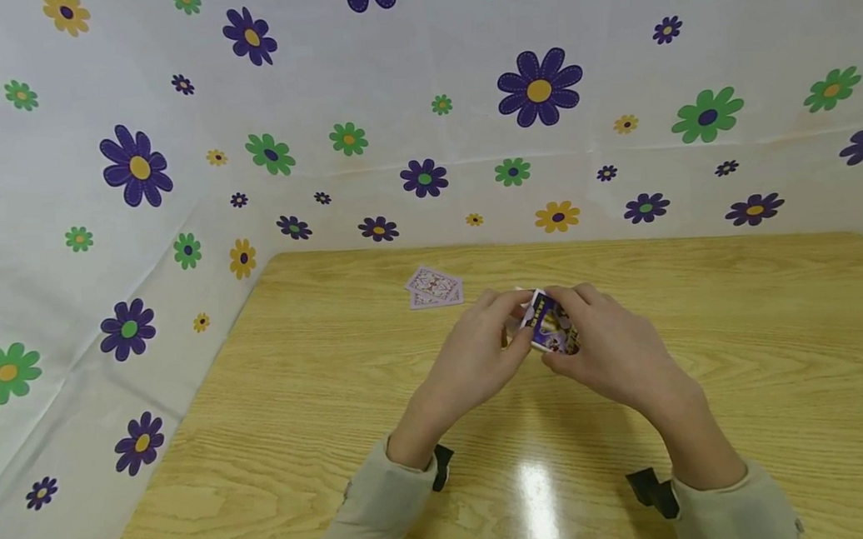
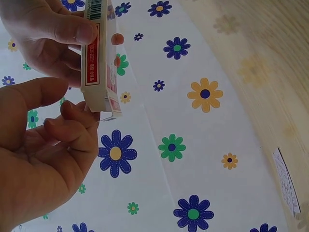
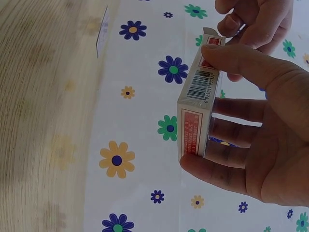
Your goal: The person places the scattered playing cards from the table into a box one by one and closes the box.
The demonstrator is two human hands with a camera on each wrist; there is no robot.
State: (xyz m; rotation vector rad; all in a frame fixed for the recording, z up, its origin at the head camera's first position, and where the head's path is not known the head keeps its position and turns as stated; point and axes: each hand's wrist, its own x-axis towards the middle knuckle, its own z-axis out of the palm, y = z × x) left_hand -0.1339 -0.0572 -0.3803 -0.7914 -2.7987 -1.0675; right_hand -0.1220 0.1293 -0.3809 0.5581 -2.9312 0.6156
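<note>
A small playing-card box (image 1: 553,324), dark purple and yellow on its face, is held above the table between both hands. My right hand (image 1: 613,340) grips it, thumb along the barcode side (image 3: 200,86) and fingers round the opposite edge. My left hand (image 1: 475,352) is at the other end, its curled fingers (image 2: 72,113) on the end flap (image 2: 96,101). In the left wrist view the left thumb stands slightly apart from the box. The inside of the box is hidden.
Two pale playing cards (image 1: 435,286), patterned backs up, lie overlapping on the wooden table (image 1: 296,379) toward its far edge, left of the hands. A white flowered cloth (image 1: 454,59) hangs behind and along the left side.
</note>
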